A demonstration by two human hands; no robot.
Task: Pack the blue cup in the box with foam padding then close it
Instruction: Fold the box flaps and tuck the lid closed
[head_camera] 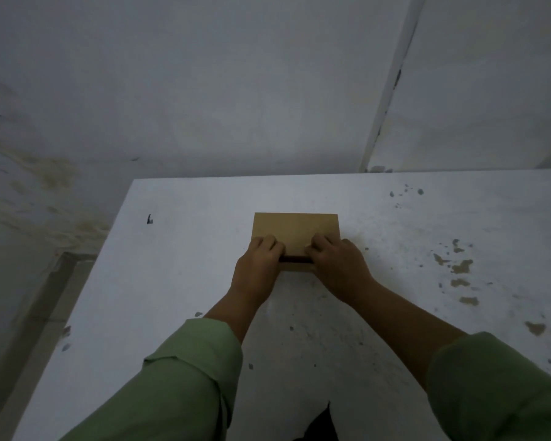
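A brown cardboard box [295, 227] sits on the white table [185, 249], its lid flap lying nearly flat over the top. A thin dark gap shows along the box's near edge, between lid and front wall. My left hand [260, 261] rests on the near left corner of the lid with curled fingers pressing on it. My right hand [337, 262] presses the near right corner in the same way. The blue cup and the foam padding are hidden; I cannot see inside the box.
The table's white top has chipped, stained patches at the right [458, 268]. Its left edge drops to the floor [29, 297]. A grey wall [236, 90] stands right behind the table's far edge. Green sleeves cover both forearms.
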